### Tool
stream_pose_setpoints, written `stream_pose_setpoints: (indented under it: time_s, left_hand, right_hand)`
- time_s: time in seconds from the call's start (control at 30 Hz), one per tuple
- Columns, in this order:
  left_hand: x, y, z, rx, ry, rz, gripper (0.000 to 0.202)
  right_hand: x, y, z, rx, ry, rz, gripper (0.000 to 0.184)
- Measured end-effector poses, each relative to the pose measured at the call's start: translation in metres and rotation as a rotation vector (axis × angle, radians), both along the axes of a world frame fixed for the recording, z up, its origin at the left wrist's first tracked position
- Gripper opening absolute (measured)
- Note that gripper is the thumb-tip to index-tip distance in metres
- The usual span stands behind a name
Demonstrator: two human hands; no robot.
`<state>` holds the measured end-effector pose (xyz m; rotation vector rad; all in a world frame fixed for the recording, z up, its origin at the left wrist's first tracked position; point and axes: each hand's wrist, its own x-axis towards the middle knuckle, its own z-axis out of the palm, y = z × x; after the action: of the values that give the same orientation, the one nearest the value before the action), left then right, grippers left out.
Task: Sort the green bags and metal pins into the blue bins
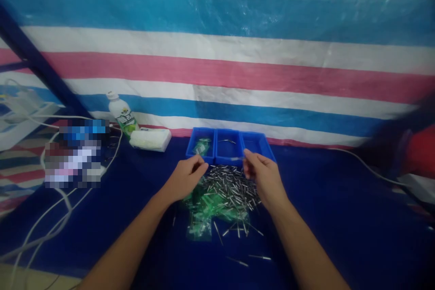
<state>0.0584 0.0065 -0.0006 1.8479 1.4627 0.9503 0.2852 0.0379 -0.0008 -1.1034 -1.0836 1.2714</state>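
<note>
My right hand [263, 172] pinches a thin metal rod [237, 159], which points left in front of the blue bins. Across from it, my left hand [188, 174] is closed, thumb against curled fingers; whatever it may hold is hidden. Between and below the hands lies a heap of short, thin metal rods [234, 190]. Green-tinted clear plastic packets [214, 204] overlap the heap's left and front side. Several loose rods [260, 257] are scattered nearer to me. Behind the hands stand three joined blue bins [215, 145]; the left one contains green packets [201, 146], the middle one a rod [226, 141].
A white and green bottle [123, 115] and a pack of tissues [150, 139] stand back left. White cables [70, 208] run along the left side. A striped tarp [238, 68] hangs behind the dark blue table [322, 199]. Something red [421, 154] shows at far right.
</note>
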Motion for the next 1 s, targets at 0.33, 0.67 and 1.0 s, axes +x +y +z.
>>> stream_pose_setpoints:
  time_s: [0.33, 0.67, 1.0]
  left_hand:
    - [-0.001, -0.001, -0.008, 0.082, 0.359, -0.157, 0.017]
    - [0.000, 0.000, -0.015, 0.109, 0.475, -0.189, 0.010]
    - [0.006, 0.001, -0.009, 0.228, 0.216, -0.120, 0.011]
  right_hand:
    - [-0.011, -0.018, -0.008, 0.462, -0.949, 0.326, 0.022]
    - [-0.019, -0.020, -0.014, 0.607, -1.160, 0.384, 0.022]
    - [-0.020, -0.017, -0.017, 0.631, -0.959, 0.283, 0.026]
